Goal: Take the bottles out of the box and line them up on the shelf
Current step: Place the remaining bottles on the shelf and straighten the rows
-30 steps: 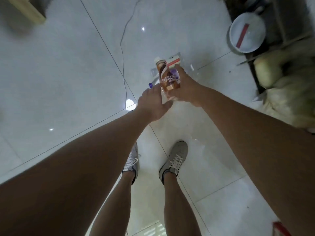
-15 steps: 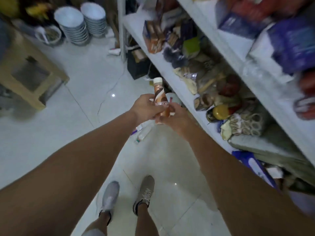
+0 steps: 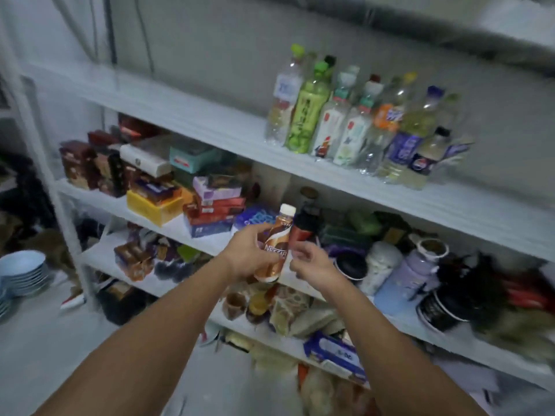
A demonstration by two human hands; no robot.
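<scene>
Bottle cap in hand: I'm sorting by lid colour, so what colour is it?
White cap, atop the brown coffee bottle in the left hand; head view.

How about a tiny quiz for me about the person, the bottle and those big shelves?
1. True or false: the brown coffee bottle already stands on the top shelf.
2. Fill in the gap: the ___ hand grips that bottle.
3. Pick one. The bottle's cap is: A white, B green, C red.

Key
1. False. It is held up in front of the shelves.
2. Left. The left hand is wrapped round it.
3. A.
</scene>
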